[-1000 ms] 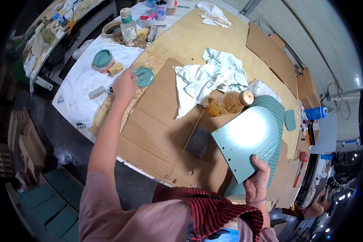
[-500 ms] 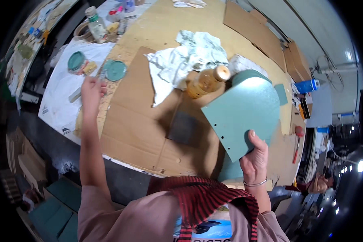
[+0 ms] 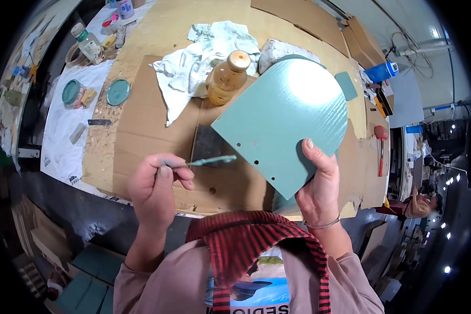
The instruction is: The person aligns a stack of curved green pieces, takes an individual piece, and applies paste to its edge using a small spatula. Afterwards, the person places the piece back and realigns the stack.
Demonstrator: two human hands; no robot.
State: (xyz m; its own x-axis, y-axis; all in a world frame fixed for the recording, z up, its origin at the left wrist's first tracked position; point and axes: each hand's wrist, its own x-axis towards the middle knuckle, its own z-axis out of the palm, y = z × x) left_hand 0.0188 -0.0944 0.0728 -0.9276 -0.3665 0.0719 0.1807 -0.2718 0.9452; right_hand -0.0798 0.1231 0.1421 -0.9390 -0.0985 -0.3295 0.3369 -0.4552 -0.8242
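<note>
Both hands engaged above the surface (image 3: 141,36).
Left hand (image 3: 154,186) fingers pinch a paint-smeared stick (image 3: 209,160) held level; right hand (image 3: 316,183) grips the teal panel (image 3: 282,123), tilted up.

Pale teal on the arched panel (image 3: 282,123), ribbed in fine lines. Same teal smeared along the thin blade (image 3: 209,160). Amber bottle (image 3: 226,78), white rags (image 3: 193,65), brown cardboard (image 3: 141,136), teal-filled lid (image 3: 118,91).

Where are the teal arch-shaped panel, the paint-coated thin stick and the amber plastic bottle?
teal arch-shaped panel (image 3: 288,118), head view, middle of its face
paint-coated thin stick (image 3: 212,160), head view, mid-shaft
amber plastic bottle (image 3: 225,81), head view, its body
</note>
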